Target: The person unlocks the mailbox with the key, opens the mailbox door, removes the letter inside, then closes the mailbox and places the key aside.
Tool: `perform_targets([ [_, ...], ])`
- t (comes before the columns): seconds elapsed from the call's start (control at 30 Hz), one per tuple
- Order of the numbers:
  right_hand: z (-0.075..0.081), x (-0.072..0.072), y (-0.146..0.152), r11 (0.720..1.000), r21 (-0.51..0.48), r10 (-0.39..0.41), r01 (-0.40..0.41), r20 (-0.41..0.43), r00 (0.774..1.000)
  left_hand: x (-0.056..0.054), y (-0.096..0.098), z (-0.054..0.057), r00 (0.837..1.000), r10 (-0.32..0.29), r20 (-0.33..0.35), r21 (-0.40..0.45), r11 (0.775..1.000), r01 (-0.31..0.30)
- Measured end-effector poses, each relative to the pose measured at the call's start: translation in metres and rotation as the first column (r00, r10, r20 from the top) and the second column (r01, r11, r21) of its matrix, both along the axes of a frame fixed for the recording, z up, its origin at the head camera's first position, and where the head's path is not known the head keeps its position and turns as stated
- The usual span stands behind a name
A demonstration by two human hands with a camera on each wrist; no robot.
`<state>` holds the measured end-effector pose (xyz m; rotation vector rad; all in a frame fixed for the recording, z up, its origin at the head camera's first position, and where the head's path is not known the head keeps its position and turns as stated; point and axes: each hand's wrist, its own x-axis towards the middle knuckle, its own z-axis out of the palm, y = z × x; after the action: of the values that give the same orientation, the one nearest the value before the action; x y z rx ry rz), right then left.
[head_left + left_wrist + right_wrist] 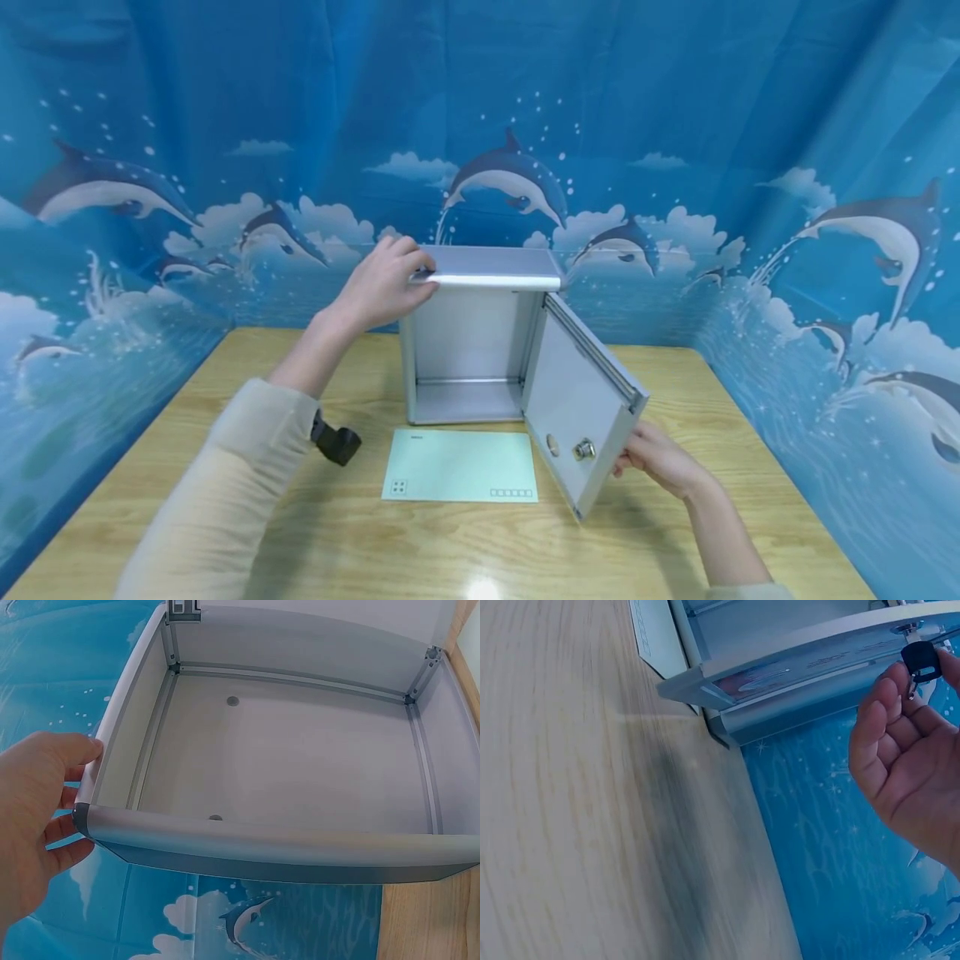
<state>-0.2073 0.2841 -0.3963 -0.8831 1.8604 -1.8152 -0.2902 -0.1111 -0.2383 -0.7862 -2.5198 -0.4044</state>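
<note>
1. Head view: a metal box (487, 263) stands on the worktop (420, 542), its door (573, 392) swung open on the right side and angled out toward the person. The left grip (386, 281) (a bare hand, like the other) holds the box's top left corner. The right grip (663, 460) is at the door's outer face by its free edge; the door lies just left of it, well nearer to it than to the left grip. A pale green envelope (460, 467) lies flat before the box, long axis side to side, the door between it and the right grip.
2. Left wrist view: the thumb rests on the box's rim, with the fingers about the corner.
3. Right wrist view: the right grip pinches a black-headed key (920, 658) beside the lock (907, 628); whether the blade sits inside I cannot tell.
</note>
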Motion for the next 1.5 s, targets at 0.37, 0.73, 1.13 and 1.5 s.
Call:
perform_targets([
  [0.37, 0.011, 0.005, -0.02, 0.98, 0.183, -0.078, 0.084, -0.042, 0.996, 0.0, 0.0, -0.001, 1.0, -0.001, -0.015, -0.005, 1.0, 0.001],
  [0.73, 0.015, 0.004, -0.039, 0.967, 0.255, 0.001, 0.015, -0.063, 0.998, 0.002, 0.0, -0.001, 1.0, 0.009, -0.005, -0.004, 1.0, -0.009],
  [1.13, 0.016, 0.004, -0.071, 0.949, 0.314, 0.057, -0.038, -0.051, 0.997, 0.003, 0.0, -0.001, 1.0, 0.013, 0.003, 0.001, 1.0, -0.013],
  [1.5, 0.012, 0.002, -0.1, 0.946, 0.325, 0.027, -0.013, -0.037, 0.999, 0.003, 0.0, 0.0, 1.0, 0.019, 0.002, -0.004, 1.0, -0.019],
])
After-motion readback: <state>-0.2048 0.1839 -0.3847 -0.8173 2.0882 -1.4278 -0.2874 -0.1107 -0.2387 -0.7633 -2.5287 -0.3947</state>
